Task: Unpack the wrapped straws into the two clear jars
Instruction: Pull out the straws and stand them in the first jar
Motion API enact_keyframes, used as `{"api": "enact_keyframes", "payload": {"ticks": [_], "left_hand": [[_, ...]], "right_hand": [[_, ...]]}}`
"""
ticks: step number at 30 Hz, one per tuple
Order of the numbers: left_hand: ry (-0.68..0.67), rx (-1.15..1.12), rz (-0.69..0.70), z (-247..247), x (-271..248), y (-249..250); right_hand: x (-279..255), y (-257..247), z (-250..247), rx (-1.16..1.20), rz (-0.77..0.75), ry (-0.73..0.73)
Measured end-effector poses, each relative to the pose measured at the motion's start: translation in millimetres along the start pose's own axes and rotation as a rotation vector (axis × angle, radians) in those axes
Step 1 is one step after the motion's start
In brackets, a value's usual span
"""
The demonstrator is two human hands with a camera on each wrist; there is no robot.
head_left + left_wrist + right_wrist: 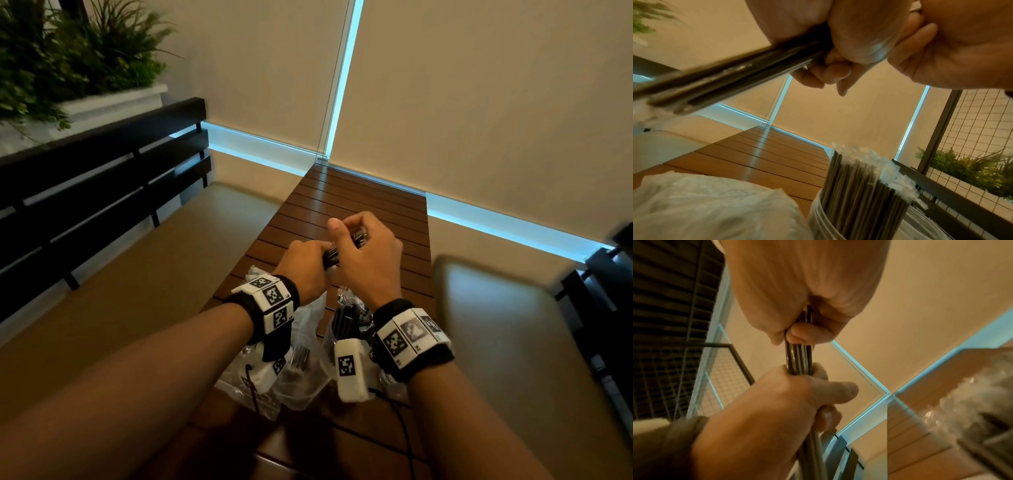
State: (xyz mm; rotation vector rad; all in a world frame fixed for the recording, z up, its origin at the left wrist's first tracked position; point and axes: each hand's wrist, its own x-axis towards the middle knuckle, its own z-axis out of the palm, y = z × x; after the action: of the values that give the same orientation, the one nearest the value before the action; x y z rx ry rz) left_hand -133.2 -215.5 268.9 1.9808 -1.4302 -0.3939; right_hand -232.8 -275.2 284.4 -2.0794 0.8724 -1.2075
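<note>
A bundle of black wrapped straws (331, 255) is held level above the wooden table, gripped by both hands. My left hand (306, 262) curls round its near end and my right hand (364, 245) curls round the far end. In the left wrist view the straw bundle (731, 76) runs out to the left from my left hand's fingers (835, 71). In the right wrist view my right hand (807, 331) and left hand (789, 395) clasp the bundle (799, 356) a short way apart. Below the hands a clear jar (819, 217) stands packed with upright wrapped straws (861, 183).
A crumpled clear plastic bag (303, 349) lies on the slatted wooden table (376, 205) under my left wrist. Cushioned benches flank the table, with a dark slatted backrest (102, 192) to the left. Blinds close off the far end. A wire grid and plants (972, 170) stand at the right.
</note>
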Motion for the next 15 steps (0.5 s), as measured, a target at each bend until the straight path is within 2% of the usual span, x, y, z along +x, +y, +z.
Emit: {"api": "enact_keyframes", "payload": {"ticks": [3,6,9,12,15], "left_hand": [[-0.005,0.006,0.029,3.3,1.7,-3.7],[-0.076,0.088,0.053,1.7,3.5,-17.4],[-0.079,0.142,-0.051,-2.7,2.5,-38.6],[-0.052,0.087,-0.123,0.4,0.0,-43.4],[-0.063,0.062,-0.095,5.8,0.9,-30.0]], "right_hand": [[-0.7,3.0,2.7,-0.004,-0.004,0.079],[1.6,4.7,-3.0,0.003,-0.005,0.126],[6.0,0.1,-13.3,0.049,0.003,0.182],[5.4,-7.0,-11.3,0.234,0.094,0.165],[-0.3,-12.1,1.4,0.462,0.239,0.116]]}}
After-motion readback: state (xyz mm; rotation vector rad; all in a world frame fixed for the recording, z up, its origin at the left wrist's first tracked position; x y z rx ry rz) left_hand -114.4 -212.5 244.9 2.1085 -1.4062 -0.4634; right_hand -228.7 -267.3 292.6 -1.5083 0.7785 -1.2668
